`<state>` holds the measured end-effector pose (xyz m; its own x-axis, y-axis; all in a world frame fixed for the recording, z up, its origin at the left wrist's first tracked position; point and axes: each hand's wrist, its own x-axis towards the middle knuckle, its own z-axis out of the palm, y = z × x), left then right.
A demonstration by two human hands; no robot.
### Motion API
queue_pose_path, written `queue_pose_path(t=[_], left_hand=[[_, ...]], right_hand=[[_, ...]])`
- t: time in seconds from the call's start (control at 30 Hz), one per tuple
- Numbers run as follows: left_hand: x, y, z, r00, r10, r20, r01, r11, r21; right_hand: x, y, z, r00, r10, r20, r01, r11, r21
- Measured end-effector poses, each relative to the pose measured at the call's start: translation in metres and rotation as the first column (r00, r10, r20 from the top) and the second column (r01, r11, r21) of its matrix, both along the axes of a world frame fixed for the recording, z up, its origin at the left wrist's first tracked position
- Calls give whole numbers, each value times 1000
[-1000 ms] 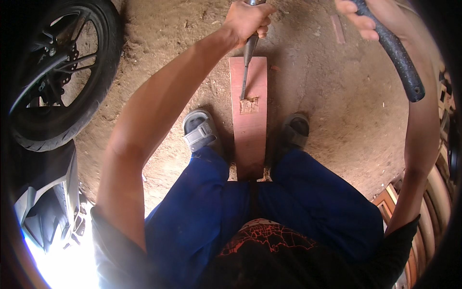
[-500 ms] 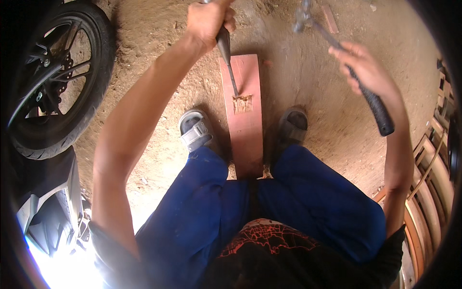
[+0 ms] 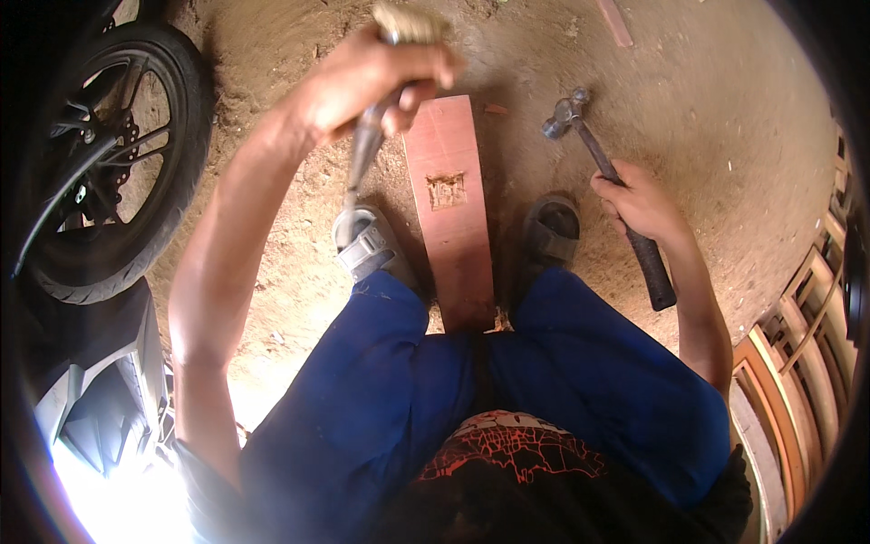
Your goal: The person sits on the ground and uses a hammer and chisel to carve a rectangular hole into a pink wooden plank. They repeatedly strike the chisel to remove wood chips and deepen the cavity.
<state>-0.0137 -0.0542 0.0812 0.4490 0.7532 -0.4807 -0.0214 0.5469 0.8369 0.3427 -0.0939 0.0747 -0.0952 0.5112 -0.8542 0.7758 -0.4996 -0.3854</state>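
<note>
My left hand [image 3: 362,82] is closed round a chisel [image 3: 366,145], raised beyond the far left side of a reddish wooden board [image 3: 453,258]. The chisel's blade points down toward my left sandal and is smeared by motion; its upper end looks pale and blunt. A rough rectangular recess [image 3: 446,191] with splintered edges is cut in the board, apart from the blade. The board lies lengthwise between my feet, its near end at my legs. On the right, my right hand [image 3: 645,204] grips a ball-peen hammer [image 3: 594,150] by its dark handle, head up and away from the board.
A motorcycle wheel [image 3: 186,172] stands at the left, with grey and black bodywork [image 3: 95,399] nearer me. Wooden frames [image 3: 770,399] lean at the lower right. A thin wood strip [image 3: 615,22] lies on the dirt ground at the far side. My sandals [image 3: 367,249] flank the board.
The chisel has come out of the recess and swung left, its blade now off the board. My right hand and the hammer have moved down and to the left.
</note>
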Motion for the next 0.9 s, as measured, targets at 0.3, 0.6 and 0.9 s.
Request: queue_pose_path(t=[0.3,0.6,0.9], left_hand=[[21,-80,-22,246,-690,-681,742,586,-326],[9,-152,-71,639,-344,-688,564,817,116],[7,-147,-92,817,-89,-569,297,911,285]], right_hand=[[24,-15,-23,999,50,16,-51,998,24],[24,-5,-19,998,-62,5,63,994,-84],[15,6,-8,992,-109,57,115,985,-130]])
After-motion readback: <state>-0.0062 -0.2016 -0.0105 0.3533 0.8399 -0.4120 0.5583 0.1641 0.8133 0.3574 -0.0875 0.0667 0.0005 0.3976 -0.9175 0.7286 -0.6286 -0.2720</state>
